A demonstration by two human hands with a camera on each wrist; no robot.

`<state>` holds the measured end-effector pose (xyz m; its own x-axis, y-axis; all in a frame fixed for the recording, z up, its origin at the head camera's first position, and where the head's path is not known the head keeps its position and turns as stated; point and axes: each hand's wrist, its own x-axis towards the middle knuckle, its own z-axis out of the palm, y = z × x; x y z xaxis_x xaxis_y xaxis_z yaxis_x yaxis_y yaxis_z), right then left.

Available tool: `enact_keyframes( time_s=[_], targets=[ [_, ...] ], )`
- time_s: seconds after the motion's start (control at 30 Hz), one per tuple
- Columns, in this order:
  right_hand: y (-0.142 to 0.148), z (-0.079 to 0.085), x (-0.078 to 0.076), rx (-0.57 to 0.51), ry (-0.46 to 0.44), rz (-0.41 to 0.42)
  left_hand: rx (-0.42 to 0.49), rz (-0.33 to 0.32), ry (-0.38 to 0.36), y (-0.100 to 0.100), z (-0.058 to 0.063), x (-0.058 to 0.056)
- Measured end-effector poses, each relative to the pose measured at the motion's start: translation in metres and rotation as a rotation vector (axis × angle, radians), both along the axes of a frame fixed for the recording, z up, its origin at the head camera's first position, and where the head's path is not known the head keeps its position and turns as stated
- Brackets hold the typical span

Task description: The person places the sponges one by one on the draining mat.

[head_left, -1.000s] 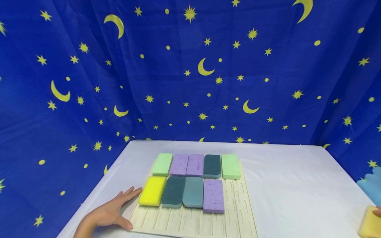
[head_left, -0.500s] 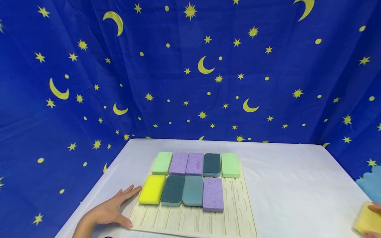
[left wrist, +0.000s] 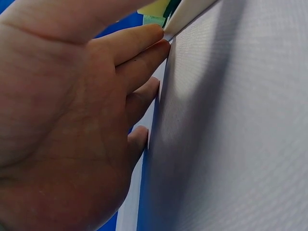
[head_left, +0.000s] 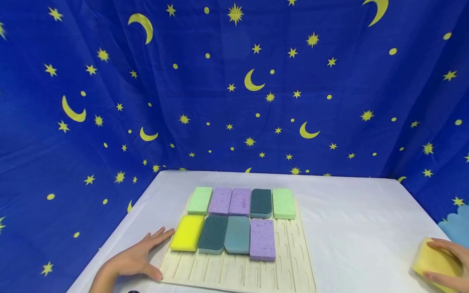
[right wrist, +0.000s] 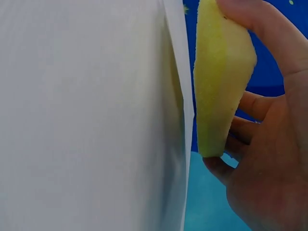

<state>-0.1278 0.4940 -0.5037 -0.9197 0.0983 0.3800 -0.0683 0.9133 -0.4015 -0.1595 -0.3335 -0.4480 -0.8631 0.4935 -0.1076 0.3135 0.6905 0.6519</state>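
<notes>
My right hand [head_left: 451,264] grips a pale yellow sponge [head_left: 434,260] between thumb and fingers at the table's right side. In the right wrist view the same sponge [right wrist: 216,82] appears edge-on, just off the white surface. My left hand [head_left: 133,258] lies with fingers spread, thumb and fingertips at the left edge of a cream ribbed mat [head_left: 289,268]. On the mat are two rows of sponges. The near row holds a bright yellow sponge [head_left: 187,233], a dark teal one [head_left: 213,233], a blue-grey one [head_left: 237,235] and a purple one [head_left: 262,240].
The back row has a light green sponge [head_left: 200,201], two purple ones, a dark teal one [head_left: 261,202] and another light green sponge [head_left: 284,203]. A white cloth covers the table [head_left: 351,228]. Blue curtains [head_left: 205,101] with moons and stars enclose the back and sides.
My right hand has come in from the right edge, carrying the pale yellow sponge leftward and slightly farther from me. The left hand and the sponges on the mat stay put.
</notes>
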Motion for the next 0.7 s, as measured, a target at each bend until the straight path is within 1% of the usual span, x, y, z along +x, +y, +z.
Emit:
enact_keyframes(
  time_s=[0.07, 0.17, 0.2, 0.23, 0.37, 0.47, 0.53, 0.6, 0.7],
  targets=[
    [-0.008, 0.009, -0.001, -0.028, -0.002, 0.025, 0.001, 0.000, 0.001, -0.001, -0.001, -0.001],
    [-0.018, 0.022, -0.001, 0.034, -0.134, -0.019, -0.001, 0.002, -0.017, -0.001, -0.001, -0.002],
    [-0.020, 0.025, -0.002, 0.053, -0.170, -0.018, 0.000, 0.006, -0.024, -0.001, 0.000, -0.002],
    [-0.021, 0.029, -0.002, 0.060, -0.184, -0.001, -0.001, 0.010, -0.029, 0.000, 0.000, -0.002],
    [-0.029, 0.039, -0.006, 0.115, -0.275, 0.021, -0.003, 0.021, -0.035, 0.001, 0.001, -0.002],
    [-0.039, 0.046, -0.009, 0.120, -0.345, 0.055, -0.012, 0.017, -0.032, 0.001, 0.001, -0.002],
    [-0.047, 0.049, -0.011, 0.101, -0.355, 0.097, -0.013, 0.013, -0.031, 0.000, 0.000, -0.002],
    [-0.054, 0.052, -0.012, 0.084, -0.342, 0.140, -0.010, 0.017, -0.032, -0.001, -0.001, -0.001],
    [-0.066, 0.055, -0.016, 0.086, -0.321, 0.179, -0.010, 0.025, -0.038, -0.001, -0.001, 0.000]
  ],
)
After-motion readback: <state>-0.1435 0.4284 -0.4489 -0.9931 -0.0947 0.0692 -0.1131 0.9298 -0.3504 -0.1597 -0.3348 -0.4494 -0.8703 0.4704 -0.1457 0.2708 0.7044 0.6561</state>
